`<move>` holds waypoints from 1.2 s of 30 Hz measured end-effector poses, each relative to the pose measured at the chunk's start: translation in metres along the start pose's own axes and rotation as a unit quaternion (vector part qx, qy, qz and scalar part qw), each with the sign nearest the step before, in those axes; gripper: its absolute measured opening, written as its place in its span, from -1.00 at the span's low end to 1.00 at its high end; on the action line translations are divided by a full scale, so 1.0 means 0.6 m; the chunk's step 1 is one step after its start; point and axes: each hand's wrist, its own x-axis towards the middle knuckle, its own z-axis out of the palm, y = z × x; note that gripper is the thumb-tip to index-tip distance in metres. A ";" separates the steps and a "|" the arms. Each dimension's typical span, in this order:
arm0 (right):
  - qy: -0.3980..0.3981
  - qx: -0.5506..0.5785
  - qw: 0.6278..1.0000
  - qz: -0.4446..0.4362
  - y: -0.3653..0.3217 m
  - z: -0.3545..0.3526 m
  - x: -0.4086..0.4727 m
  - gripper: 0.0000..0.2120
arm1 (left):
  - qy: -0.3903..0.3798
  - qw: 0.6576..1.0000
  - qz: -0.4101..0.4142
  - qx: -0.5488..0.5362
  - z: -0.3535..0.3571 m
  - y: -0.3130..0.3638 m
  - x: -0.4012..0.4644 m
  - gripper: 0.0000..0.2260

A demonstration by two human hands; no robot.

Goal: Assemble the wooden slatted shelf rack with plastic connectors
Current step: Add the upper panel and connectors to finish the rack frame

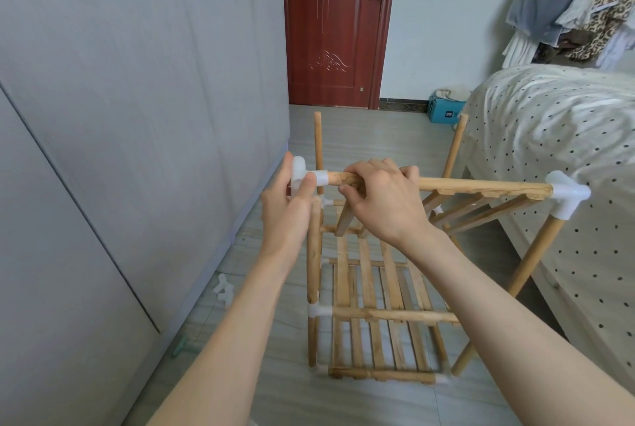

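A partly built wooden slatted rack (374, 315) stands on the floor between a wardrobe and a bed. Its top slatted shelf (481, 192) hangs tilted. My right hand (381, 198) grips the shelf's front rail near its left end. On that end sits a white plastic connector (300, 176), which my left hand (288, 205) pinches between thumb and fingers, just above the front-left post (313, 253). Another white connector (567, 197) joins the rail's right end to the front-right post. Two bare posts (318, 143) rise at the back.
Grey wardrobe doors (120, 116) run close along the left. A bed with a dotted sheet (567, 137) stands tight on the right. Loose white connectors (223, 290) lie on the floor by the wardrobe. A red door (333, 23) and a blue box (445, 111) are behind.
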 end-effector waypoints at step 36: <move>0.035 0.055 0.998 -0.015 0.039 -0.030 -0.013 -0.69 | -0.044 0.990 0.045 0.129 0.011 -0.019 -0.037 -0.75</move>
